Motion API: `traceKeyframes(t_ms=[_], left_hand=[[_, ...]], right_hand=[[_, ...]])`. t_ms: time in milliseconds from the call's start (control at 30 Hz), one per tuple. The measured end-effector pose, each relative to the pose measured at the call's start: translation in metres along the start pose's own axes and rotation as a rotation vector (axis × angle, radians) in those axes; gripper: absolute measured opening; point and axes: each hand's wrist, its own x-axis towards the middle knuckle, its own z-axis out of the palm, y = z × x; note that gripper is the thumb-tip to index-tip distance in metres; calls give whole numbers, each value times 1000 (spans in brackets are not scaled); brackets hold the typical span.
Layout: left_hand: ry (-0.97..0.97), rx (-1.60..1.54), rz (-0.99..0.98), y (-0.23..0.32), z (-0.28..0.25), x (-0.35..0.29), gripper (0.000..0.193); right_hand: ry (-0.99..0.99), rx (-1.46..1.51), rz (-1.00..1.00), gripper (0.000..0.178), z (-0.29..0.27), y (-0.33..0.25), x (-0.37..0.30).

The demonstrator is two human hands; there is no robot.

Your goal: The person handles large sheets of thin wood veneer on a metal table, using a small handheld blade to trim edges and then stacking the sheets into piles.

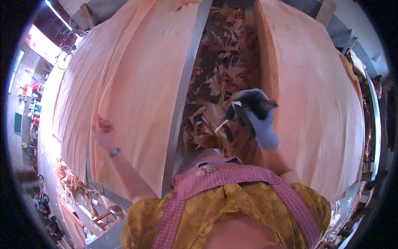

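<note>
1. Closest under my chin are my checked pink apron (232, 178) and yellow patterned shirt (232, 207), with both forearms reaching out past them.
2. My left hand (103, 126) is bare, with a watch (114, 152) at the wrist. It lies on the left stack of thin wood sheets (128, 95), fingers curled over a sheet edge; I cannot tell how firmly it grips.
3. My right hand (253, 112) wears a grey glove and is closed around a small pale blade (226, 122), whose tip juts toward my left hand.
4. That gloved hand hangs over the gap between the two stacks, just beside the inner edge of the right stack of wood sheets (319, 103).
5. Below my right hand, the gap is filled with brown wood scraps (219, 66), torn and curled.
6. A grey metal rail (182, 99) runs along the left stack's edge, between my two hands.
7. Far off beyond my left hand, the workshop floor (45, 137) carries more scraps.
</note>
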Motion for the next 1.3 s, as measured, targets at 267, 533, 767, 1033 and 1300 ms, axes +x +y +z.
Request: traceKeyframes(t_ms=[267, 533, 767, 1033, 1300], left_hand=[[86, 105, -510, -326, 126, 155, 44], [25, 230, -498, -499, 242, 351, 36], [280, 290, -395, -540, 321, 484, 35], [352, 453, -119, -544, 303, 619, 37], [94, 1679, 356, -712, 352, 835, 51]], right_hand=[[-636, 239, -669, 17, -45, -87, 191], [-718, 206, -664, 21, -142, -39, 422], [-798, 226, -550, 25, -211, 1, 664], [-499, -243, -187, 30, -217, 155, 936], [-660, -1339, -373, 50, -285, 396, 1223]])
